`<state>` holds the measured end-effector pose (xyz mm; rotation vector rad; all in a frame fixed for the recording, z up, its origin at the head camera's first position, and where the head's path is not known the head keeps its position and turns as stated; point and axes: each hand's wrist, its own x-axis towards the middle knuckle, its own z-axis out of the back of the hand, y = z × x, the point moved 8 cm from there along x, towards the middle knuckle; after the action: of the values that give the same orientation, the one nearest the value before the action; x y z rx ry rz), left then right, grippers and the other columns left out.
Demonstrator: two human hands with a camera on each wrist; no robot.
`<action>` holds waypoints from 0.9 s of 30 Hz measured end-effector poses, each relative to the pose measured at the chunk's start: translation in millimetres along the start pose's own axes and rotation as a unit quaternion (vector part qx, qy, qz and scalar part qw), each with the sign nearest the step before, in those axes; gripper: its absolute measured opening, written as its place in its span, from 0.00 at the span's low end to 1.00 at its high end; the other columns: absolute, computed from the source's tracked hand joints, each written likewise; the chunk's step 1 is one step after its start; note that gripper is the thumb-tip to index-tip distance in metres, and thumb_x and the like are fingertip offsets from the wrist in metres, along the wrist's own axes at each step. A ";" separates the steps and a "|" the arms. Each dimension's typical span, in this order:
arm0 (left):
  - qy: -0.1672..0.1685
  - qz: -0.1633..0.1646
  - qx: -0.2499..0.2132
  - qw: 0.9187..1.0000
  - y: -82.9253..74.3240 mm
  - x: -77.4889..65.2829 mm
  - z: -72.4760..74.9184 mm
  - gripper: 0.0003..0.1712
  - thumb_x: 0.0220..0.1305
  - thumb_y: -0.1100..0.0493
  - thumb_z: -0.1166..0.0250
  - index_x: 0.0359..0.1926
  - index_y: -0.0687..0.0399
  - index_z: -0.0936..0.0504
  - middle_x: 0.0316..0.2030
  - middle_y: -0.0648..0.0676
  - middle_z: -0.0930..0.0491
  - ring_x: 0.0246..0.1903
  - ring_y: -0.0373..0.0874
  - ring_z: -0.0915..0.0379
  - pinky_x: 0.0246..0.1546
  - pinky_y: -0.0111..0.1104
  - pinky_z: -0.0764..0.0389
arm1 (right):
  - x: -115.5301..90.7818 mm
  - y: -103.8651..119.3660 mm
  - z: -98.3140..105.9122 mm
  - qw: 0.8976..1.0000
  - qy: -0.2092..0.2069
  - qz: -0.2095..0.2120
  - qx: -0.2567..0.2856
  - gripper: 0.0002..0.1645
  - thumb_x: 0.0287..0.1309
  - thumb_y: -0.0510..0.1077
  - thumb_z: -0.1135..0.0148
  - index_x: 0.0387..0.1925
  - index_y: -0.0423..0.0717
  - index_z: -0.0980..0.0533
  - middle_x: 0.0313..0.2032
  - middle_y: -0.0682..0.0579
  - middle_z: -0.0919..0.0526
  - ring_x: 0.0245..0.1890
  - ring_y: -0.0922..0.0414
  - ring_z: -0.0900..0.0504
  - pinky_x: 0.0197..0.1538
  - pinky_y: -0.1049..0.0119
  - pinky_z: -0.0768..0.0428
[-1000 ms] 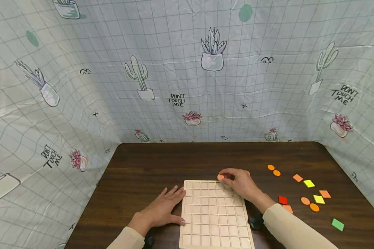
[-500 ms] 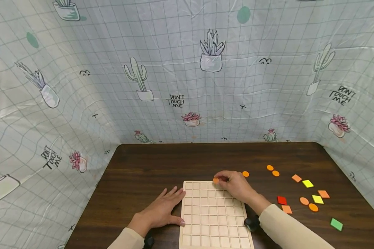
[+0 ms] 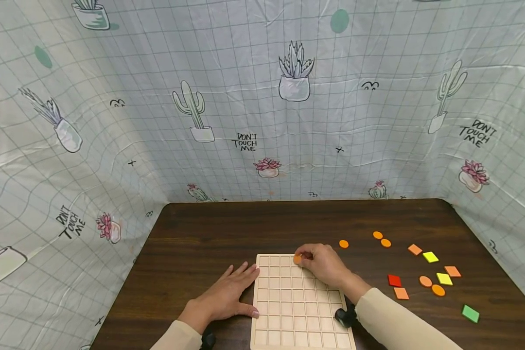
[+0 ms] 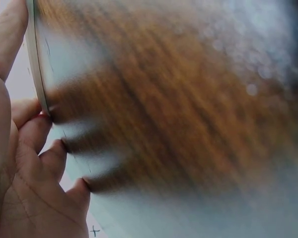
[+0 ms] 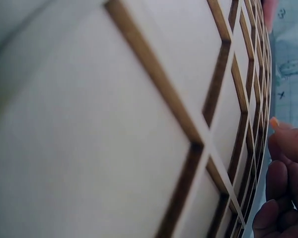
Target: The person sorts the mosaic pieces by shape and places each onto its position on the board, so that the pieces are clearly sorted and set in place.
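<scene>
A light wooden grid board with square cells lies on the dark table. My right hand pinches a small orange disc between thumb and fingertips, over the board's far row of cells. In the right wrist view a sliver of the orange disc shows at the fingertips, close beside the board's grid. My left hand rests along the board's left edge, fingers spread, thumb and index tip at the rim. The left wrist view shows those fingers on the table by the edge.
To the right are more orange discs, yellow squares, orange squares, a red square and a green rectangle. A patterned curtain surrounds the dark wooden table.
My right hand has moved left and slightly nearer with the orange disc, from beyond the board's far edge to over its far row. The left hand stays in place.
</scene>
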<state>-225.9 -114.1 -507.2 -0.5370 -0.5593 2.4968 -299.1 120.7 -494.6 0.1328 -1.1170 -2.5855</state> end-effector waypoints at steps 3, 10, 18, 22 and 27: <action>0.001 0.000 -0.003 1.000 0.4 0.3 0.2 0.58 0.63 0.31 0.30 0.85 0.49 0.45 0.84 0.50 0.49 0.85 0.52 0.58 0.83 0.58 0.58 | 0.2 0.6 -1.3 1.000 0.002 0.000 0.002 0.10 0.67 0.39 0.28 0.47 0.51 0.12 0.36 0.59 0.14 0.32 0.61 0.22 0.38 0.65 0.21; 0.000 -0.002 -0.002 1.000 0.1 0.3 0.5 0.58 0.63 0.31 0.30 0.85 0.49 0.45 0.84 0.49 0.49 0.85 0.52 0.58 0.83 0.58 0.58 | 0.7 0.0 -2.7 1.000 0.000 -0.006 0.003 0.10 0.65 0.38 0.28 0.46 0.51 0.12 0.35 0.60 0.15 0.33 0.61 0.23 0.39 0.65 0.22; -0.002 -0.004 0.002 1.000 -1.3 0.9 1.4 0.59 0.63 0.31 0.30 0.85 0.49 0.44 0.84 0.50 0.49 0.84 0.52 0.58 0.83 0.58 0.57 | 0.3 -1.4 -1.8 1.000 -0.015 -0.009 -0.007 0.09 0.62 0.38 0.25 0.44 0.52 0.11 0.34 0.63 0.15 0.36 0.60 0.27 0.41 0.63 0.25; -0.002 -0.004 0.002 1.000 -1.8 1.0 1.2 0.58 0.63 0.31 0.30 0.85 0.49 0.44 0.84 0.50 0.49 0.84 0.52 0.57 0.83 0.58 0.57 | -0.2 -2.8 -1.6 1.000 -0.017 -0.014 -0.009 0.09 0.63 0.37 0.26 0.44 0.51 0.12 0.33 0.62 0.16 0.34 0.60 0.27 0.42 0.62 0.26; -0.005 -0.002 0.006 1.000 -1.8 0.9 0.5 0.58 0.63 0.31 0.30 0.84 0.50 0.44 0.84 0.50 0.48 0.84 0.53 0.57 0.83 0.58 0.57 | -0.8 -4.0 -3.1 1.000 -0.016 -0.021 -0.009 0.09 0.63 0.38 0.26 0.44 0.52 0.12 0.33 0.62 0.16 0.35 0.60 0.28 0.41 0.63 0.26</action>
<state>-226.2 -112.3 -506.1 -0.5192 -0.5475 2.4981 -298.7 121.4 -499.7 0.1120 -1.1142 -2.6435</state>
